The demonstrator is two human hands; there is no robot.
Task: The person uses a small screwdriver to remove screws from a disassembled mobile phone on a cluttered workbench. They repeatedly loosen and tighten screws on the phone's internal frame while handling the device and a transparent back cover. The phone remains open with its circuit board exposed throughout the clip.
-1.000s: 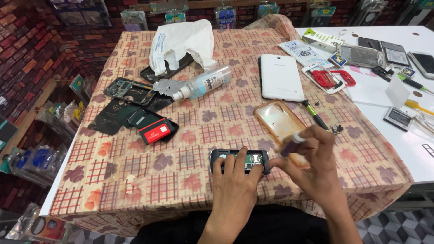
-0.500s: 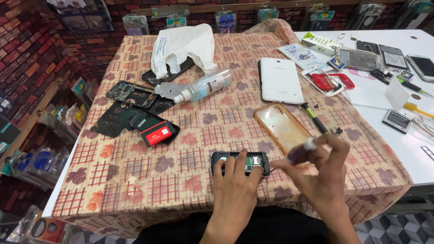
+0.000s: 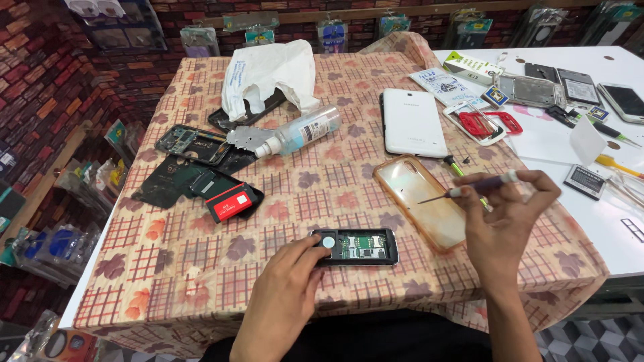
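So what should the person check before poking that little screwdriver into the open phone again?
1. Open phone held down: ok, the left hand presses its left end against the tablecloth.
2. Screwdriver gripped: ok, the right hand pinches it in its fingers.
3. Tip on a screw: not ok, it hangs above the clear orange case, away from the phone.
4. Which screw is left: cannot tell, too small.
5. Room nearby: ok, the red battery and spray bottle lie apart.
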